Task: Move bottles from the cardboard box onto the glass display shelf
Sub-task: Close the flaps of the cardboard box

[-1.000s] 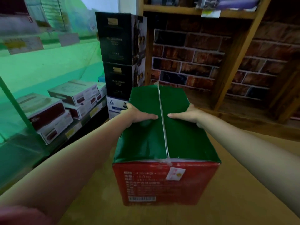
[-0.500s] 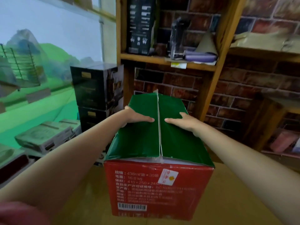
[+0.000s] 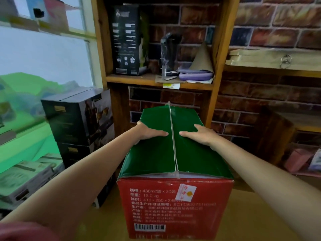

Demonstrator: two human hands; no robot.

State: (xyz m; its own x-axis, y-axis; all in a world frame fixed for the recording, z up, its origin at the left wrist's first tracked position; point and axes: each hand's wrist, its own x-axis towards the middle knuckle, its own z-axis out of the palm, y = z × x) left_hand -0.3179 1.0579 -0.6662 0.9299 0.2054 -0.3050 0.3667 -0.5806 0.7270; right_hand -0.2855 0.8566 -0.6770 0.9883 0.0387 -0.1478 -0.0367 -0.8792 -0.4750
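Brick wall and wooden shelves stand behind the cardboard box (image 3: pixel 173 171), whose taped seam (long axis) runs away between left hand (image 3: pixel 149 132) and right hand (image 3: pixel 201 134), fingers flat on the closed flaps.

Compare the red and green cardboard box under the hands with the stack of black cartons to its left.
The red cardboard box with green top flaps stands alone; the black printed cartons are stacked one on another. The red box is bright, with white text and a barcode on its near face; the black cartons are dark with small gold labels. The left hand and right hand rest flat on the red box; nothing touches the black cartons. Both are closed.
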